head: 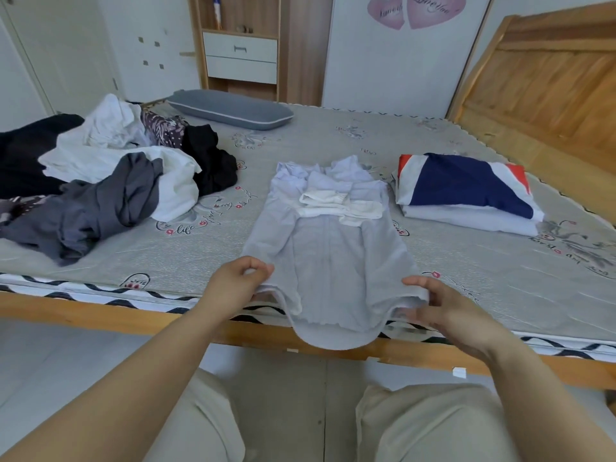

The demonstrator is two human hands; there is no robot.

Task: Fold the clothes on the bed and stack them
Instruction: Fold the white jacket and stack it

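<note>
A pale grey long-sleeved garment (328, 248) lies lengthwise on the bed (206, 248), its sleeves folded in over the middle with white cuffs across the chest. Its hem hangs over the bed's near edge. My left hand (238, 278) pinches the hem's left corner. My right hand (443, 305) grips the hem's right corner, thumb on top, slightly blurred. A folded stack (466, 195) with a navy, white and red piece on top lies to the right. An unfolded heap of white, grey and black clothes (110, 175) lies at the left.
A grey pillow (230, 108) lies at the far side of the bed. The wooden headboard (550, 81) rises at the right. A wardrobe with drawers (240, 55) stands behind. The wooden bed frame (100, 315) runs in front of my knees.
</note>
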